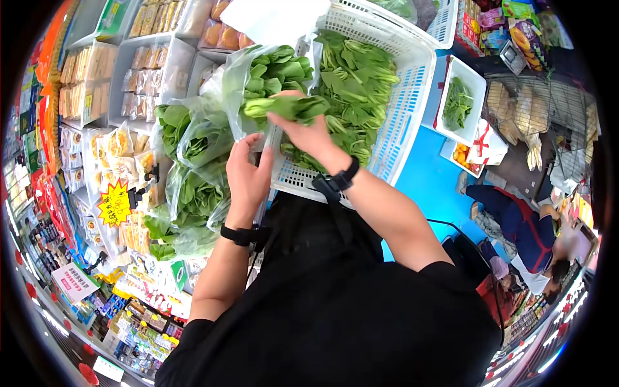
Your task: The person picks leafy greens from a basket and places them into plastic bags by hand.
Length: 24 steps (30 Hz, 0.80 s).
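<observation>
My right hand is closed around a small bunch of bok choy, its pale stems pointing left. The bunch is over the mouth of a clear plastic bag with more leafy greens inside. At the near edge of that bag, my left hand pinches the plastic between thumb and fingers. A white slatted crate, directly right of the bag, holds a thick layer of loose bok choy.
Filled bags of greens lie to the left, beside bins of packaged snacks. A yellow price sign stands among them. On the right are a white tub with greens, a wire cage, and a crouching person on the floor.
</observation>
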Motion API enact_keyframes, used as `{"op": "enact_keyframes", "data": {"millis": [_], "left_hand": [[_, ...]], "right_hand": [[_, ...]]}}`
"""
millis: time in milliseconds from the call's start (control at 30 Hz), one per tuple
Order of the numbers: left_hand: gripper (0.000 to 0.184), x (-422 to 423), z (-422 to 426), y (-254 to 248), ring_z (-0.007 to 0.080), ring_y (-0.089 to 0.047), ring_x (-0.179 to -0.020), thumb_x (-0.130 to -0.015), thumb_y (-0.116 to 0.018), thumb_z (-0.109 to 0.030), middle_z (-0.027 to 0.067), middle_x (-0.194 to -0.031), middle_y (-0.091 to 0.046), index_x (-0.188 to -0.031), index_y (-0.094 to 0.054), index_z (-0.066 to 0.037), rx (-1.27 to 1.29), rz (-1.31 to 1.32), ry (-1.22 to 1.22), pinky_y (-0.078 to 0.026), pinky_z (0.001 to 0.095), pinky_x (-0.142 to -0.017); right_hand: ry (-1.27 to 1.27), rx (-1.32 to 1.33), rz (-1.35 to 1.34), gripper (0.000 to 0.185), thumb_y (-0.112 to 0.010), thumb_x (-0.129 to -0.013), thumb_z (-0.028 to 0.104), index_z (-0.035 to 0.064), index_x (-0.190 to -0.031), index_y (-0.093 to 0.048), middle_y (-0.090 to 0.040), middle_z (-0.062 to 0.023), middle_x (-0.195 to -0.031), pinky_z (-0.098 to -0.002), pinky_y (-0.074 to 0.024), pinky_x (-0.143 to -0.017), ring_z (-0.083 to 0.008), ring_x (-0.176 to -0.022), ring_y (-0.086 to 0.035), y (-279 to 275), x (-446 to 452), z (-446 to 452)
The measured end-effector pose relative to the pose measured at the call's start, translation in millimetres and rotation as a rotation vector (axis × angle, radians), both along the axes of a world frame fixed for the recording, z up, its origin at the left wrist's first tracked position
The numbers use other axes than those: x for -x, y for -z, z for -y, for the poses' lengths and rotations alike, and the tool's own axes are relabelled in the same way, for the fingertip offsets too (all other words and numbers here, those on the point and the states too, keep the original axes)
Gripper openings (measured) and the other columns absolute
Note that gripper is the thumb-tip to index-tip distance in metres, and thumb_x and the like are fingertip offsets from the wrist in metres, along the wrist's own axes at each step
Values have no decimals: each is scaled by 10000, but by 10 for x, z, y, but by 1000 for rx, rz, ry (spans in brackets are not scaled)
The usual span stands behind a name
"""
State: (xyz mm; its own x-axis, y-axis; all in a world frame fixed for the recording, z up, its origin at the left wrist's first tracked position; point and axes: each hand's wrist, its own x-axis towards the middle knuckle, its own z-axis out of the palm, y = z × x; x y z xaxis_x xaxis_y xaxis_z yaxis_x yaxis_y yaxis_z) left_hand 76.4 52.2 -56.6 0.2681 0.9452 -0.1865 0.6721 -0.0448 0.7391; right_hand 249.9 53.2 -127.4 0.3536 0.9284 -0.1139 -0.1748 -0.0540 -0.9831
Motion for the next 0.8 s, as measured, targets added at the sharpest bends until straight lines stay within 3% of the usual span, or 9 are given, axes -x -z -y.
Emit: {"op": "enact_keyframes", "data": {"millis": [100, 233, 333, 500, 567, 633, 733, 800], "left_hand": [[425, -13, 77, -19, 320, -704, -1181, -944, -756, -109, 188, -1252, -737, -1340, -685, 29, -146, -12, 56, -529, 409, -1048], [440, 56, 113, -94, 348, -691, -1256, -926, -747, -83, 192, -1312, -728, -1348, -686, 23, -78, 85, 52, -510, 422, -1106], [453, 77, 144, -29, 377, -689, -1269, -911, -758, -81, 204, -1319, -727, -1352, -686, -6, -73, 154, 133, -518, 435, -1106], [504, -116, 152, -86, 362, -685, -1278, -893, -761, -86, 204, -1352, -714, -1382, -677, 4, -19, 257, 181, -508, 423, -1120], [514, -176, 119, -156, 365, -684, -1239, -885, -767, -94, 209, -1317, -704, -1379, -664, 2, -65, 278, 184, -512, 430, -1106], [553, -218, 86, -208, 366, -670, -1239, -879, -774, -103, 205, -1301, -693, -1406, -635, -5, -91, 288, 230, -518, 440, -1091], [603, -256, 114, -182, 358, -654, -1247, -870, -787, -102, 193, -1354, -646, -1437, -601, -20, -58, 317, 229, -535, 432, -1051], [616, -246, 164, -141, 336, -641, -1267, -876, -783, -90, 173, -1389, -615, -1453, -580, -27, 3, 357, 199, -541, 415, -1034]], "right_hand": [[-158, 8, 35, 518, -925, -846, 132, 34, -1301, -697, -774, -60, -1180, -341, -573, -963, -160, -1069, -713, 192, 176, -91], [83, -18, -173, 651, -967, -799, 191, 21, -1354, -672, -763, -95, -1252, -347, -557, -1030, -191, -1146, -713, 119, 37, -17], [-49, 102, 237, 467, -911, -860, 178, 3, -1250, -723, -788, -106, -1205, -354, -566, -997, -189, -1107, -733, 41, -170, 93], [-105, 114, 314, 341, -872, -909, 168, 13, -1184, -745, -806, -93, -1079, -348, -592, -926, -189, -1062, -751, 203, -127, 62], [3, 249, -214, 229, -815, -967, 108, 11, -1160, -736, -777, -89, -1115, -336, -621, -878, -180, -1064, -744, 149, -207, 65], [100, 150, -414, 149, -727, -1019, 15, -8, -1165, -710, -719, -103, -1226, -340, -653, -915, -199, -1013, -746, 211, -262, 75], [52, 183, -358, 183, -762, -1005, 88, 5, -1166, -735, -759, -94, -1130, -341, -633, -872, -166, -962, -738, 177, -252, 42], [-214, 355, 214, 241, -781, -996, 149, 19, -1196, -746, -794, -101, -1067, -325, -602, -830, -157, -919, -741, 85, -275, -56]]}}
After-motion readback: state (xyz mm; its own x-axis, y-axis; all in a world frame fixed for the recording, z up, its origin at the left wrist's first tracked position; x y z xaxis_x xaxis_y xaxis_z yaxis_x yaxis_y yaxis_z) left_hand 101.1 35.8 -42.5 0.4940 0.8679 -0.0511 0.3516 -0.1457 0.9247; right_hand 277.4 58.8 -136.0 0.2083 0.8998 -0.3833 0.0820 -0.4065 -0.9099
